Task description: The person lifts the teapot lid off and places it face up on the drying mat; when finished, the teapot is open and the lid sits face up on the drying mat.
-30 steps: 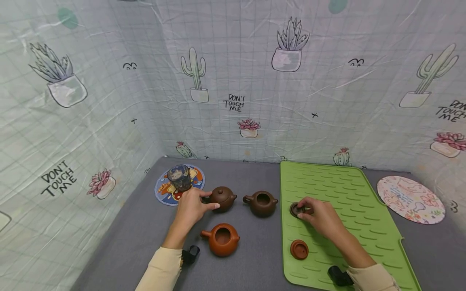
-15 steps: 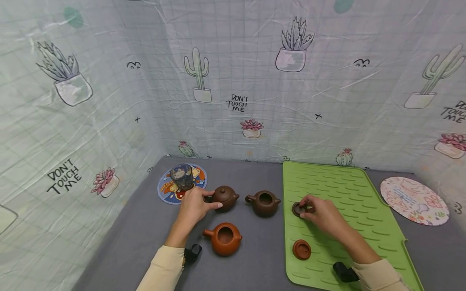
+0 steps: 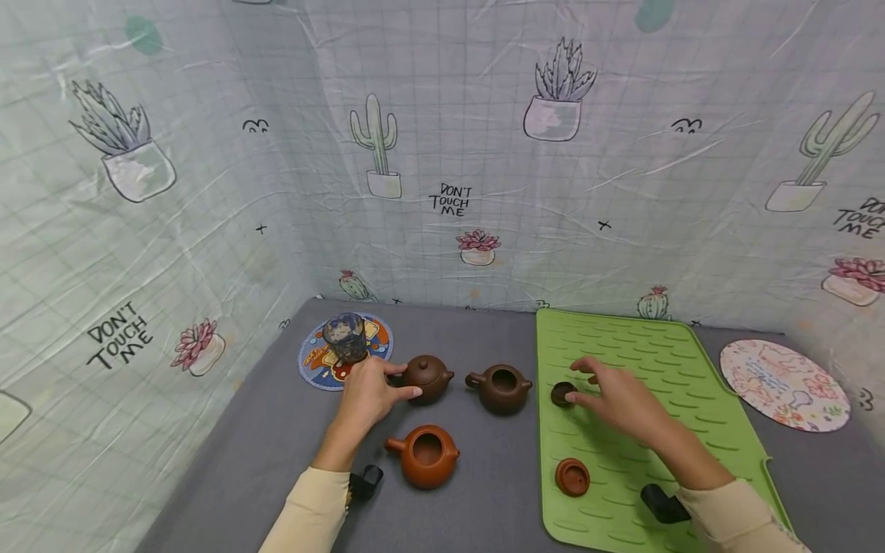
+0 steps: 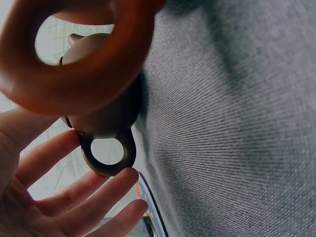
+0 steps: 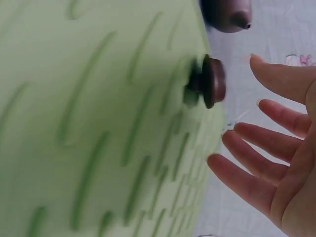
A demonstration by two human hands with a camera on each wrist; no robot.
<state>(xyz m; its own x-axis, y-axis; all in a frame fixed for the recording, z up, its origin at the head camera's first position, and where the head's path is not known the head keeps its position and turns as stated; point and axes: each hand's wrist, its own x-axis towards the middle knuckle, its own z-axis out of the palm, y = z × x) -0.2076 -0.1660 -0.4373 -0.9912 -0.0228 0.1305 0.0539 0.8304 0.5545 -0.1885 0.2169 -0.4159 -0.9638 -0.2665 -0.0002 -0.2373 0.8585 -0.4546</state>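
My left hand (image 3: pixel 366 395) rests at a lidded dark brown teapot (image 3: pixel 426 382), thumb and index finger at its handle side. In the left wrist view the fingers are spread and lightly touch its ring handle (image 4: pixel 129 148). An orange-brown teapot (image 3: pixel 427 458) without a lid stands nearer the body; its handle (image 4: pixel 89 91) blocks part of that view. Over the green mat (image 3: pixel 615 346), my right hand (image 3: pixel 625 407) is apart from a small dark teapot lid (image 5: pixel 215 81), fingers extended. This lid sits knob-down on the mat.
A second dark brown teapot (image 3: pixel 503 390), lidless, stands left of the mat. An orange-brown lid (image 3: pixel 572 478) lies on the mat's near left part. A glass (image 3: pixel 343 336) stands on a blue round coaster (image 3: pixel 309 371) at back left. A pink floral round mat (image 3: pixel 781 384) lies at right.
My right hand has let go of the dark lid and drawn slightly away to the right, its fingers spreading. My left hand stays at the lidded teapot.
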